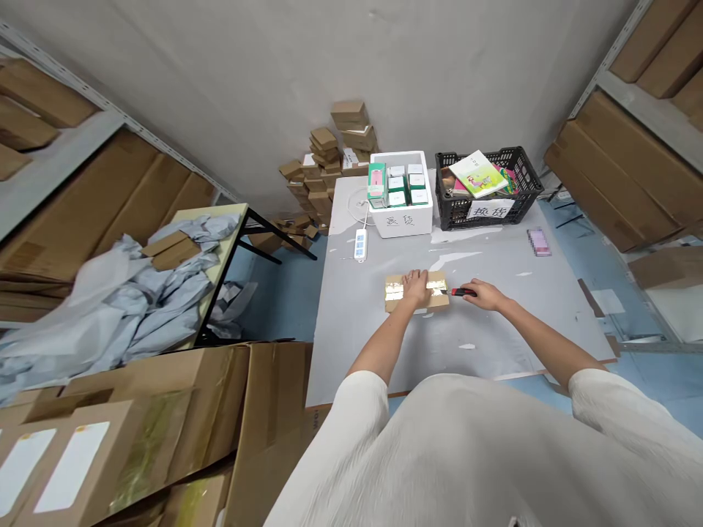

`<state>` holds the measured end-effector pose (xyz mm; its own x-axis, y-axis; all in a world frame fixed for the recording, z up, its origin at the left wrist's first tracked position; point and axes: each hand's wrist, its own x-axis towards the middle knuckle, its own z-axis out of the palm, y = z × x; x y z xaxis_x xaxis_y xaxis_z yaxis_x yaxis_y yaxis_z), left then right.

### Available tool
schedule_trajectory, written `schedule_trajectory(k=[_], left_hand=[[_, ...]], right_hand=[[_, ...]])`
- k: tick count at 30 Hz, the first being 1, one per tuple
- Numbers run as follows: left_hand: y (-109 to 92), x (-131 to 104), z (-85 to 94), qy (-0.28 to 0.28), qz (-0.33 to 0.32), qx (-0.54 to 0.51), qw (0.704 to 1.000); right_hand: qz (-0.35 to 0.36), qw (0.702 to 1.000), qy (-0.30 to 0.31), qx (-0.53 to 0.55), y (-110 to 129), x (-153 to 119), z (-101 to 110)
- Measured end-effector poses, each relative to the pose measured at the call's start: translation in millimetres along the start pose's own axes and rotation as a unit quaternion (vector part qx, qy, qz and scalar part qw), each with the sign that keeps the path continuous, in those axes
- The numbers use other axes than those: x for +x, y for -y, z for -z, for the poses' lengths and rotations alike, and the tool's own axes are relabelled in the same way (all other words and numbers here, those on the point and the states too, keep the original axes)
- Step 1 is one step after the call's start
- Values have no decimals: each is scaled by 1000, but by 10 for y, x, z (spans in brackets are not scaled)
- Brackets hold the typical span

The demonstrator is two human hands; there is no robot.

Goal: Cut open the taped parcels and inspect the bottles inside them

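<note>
so i'm watching this through the head cam and the blade is what's bugging me. the small cardboard box [396,302] lies flat on the grey table [351,322], near the middle, with shiny tape [393,290] running along its top. the left hand [416,286] is laid over the box, fingers spread a little and pressing down rather than wrapped round it. the right hand [483,294] is closed around a red-and-black cutter [464,292], its tip pointing at the right end of the box, straight toward the left hand. can't tell from up here if the blade is actually into the tape or just resting against it.

my worry: if the tape gives suddenly while the right hand is pushing leftward, the tool could skid right into those fingers. pressing too hard might also drive the blade past the cardboard and nick whatever's inside, if anything is. and with only one hand bracing it, i reckon the box could twist or slide under an uneven push. the white foam bin [403,223] and power strip [360,245] sit well apart from the blade, so i'm not fussed about them.
</note>
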<state>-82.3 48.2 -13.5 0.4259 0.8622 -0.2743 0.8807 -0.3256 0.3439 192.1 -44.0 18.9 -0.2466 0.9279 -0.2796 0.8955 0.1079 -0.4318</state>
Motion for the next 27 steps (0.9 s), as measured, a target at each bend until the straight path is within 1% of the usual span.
schedule_trajectory(k=[3, 6, 10, 14, 16, 19, 22, 27], left_hand=[[-14, 12, 20, 0, 5, 5, 1000], [7, -8, -3, -3, -13, 4, 1000], [34, -73, -99, -3, -33, 35, 999], [30, -138, -203, -36, -47, 62, 996], [26, -154, -238, -54, -47, 60, 996], [23, -155, -265, -70, -43, 47, 996], [24, -147, -272, -71, -40, 39, 996], [35, -158, -271, -68, -41, 43, 996]], right_hand=[[-1, 1000, -8, -26, 26, 32, -34], [-9, 1000, -2, -19, 18, 44, -56], [0, 1000, 7, -3, -11, 53, -51], [-1, 1000, 11, 15, -26, 65, -61], [-5, 1000, 5, 28, -34, 57, -92], [0, 998, -23, 60, -56, 24, -160], [-1, 995, -47, 87, -86, -4, -220], [-21, 995, -53, 80, -85, 34, -275]])
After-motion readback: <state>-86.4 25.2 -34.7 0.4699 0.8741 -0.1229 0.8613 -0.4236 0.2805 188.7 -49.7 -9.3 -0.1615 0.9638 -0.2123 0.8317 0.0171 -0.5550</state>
